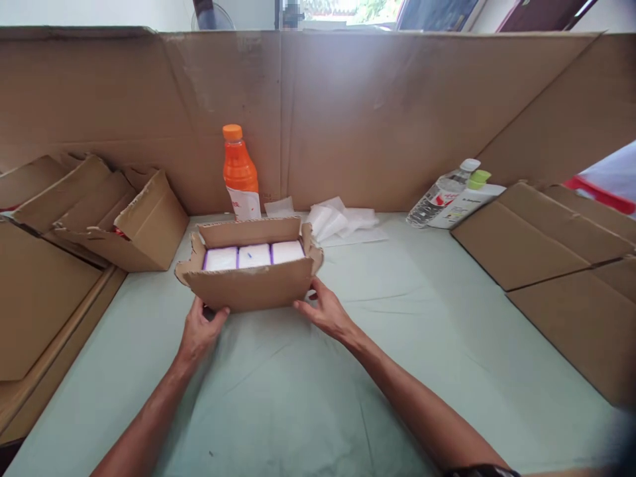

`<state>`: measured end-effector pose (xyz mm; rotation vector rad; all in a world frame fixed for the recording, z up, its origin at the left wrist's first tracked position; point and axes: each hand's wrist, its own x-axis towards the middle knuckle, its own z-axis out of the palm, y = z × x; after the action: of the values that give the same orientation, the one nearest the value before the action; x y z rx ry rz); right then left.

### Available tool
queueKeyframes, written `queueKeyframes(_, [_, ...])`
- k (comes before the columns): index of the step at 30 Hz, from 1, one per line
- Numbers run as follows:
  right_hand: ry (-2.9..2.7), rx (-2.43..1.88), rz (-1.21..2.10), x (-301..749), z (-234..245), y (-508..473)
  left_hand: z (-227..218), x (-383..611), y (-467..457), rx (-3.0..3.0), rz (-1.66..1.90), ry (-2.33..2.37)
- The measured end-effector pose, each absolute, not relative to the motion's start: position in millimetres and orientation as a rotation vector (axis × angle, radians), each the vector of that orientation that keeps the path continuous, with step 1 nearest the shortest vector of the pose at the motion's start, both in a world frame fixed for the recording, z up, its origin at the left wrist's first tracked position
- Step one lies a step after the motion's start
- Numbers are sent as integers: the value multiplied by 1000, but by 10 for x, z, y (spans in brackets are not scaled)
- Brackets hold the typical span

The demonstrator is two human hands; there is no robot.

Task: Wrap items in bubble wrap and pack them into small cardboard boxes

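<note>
In the middle of the table stands an open cardboard box (253, 286), tilted a little toward me. Three white blocks with purple edges (254, 255) sit in a row inside it; what they are I cannot tell. My left hand (201, 330) grips the box's lower left corner, thumb on the front face and the other fingers partly hidden beneath. At the lower right corner my right hand (325, 310) holds it too, thumb against the front and fingers at the side. Both hands are closed on the same box.
Behind the box stands an orange bottle (240, 169) beside crumpled white sheets (338, 222). A clear water bottle (437, 199) leans at the back right, near closed cardboard boxes (541, 245). Open cardboard boxes (154, 218) line the left. A tall cardboard wall (377, 119) closes the back.
</note>
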<state>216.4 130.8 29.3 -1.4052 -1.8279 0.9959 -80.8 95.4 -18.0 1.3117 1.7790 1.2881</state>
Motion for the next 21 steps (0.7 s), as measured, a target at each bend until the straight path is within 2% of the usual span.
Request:
queueKeyframes(4, [-1801, -1233, 1046, 1831, 165, 1743, -178, -1023, 1426, 1311, 1334, 1795])
queueKeyframes(10, [-1788, -1235, 1022, 1753, 19, 2256, -278, -1099, 1904, 1342, 1432, 1738])
queueKeyframes(12, [-1850, -1275, 899, 1860, -30, 2369, -335, -1093, 1953, 1329, 1465, 1735])
queueKeyframes(17, [-2069, -1466, 309, 2072, -101, 2698, -435, -1062, 1948, 1295, 1530, 1777])
queueKeyframes(21, [-2068, -1493, 233, 2061, -30, 2887, -442, -1049, 1950, 1269, 1617, 1763])
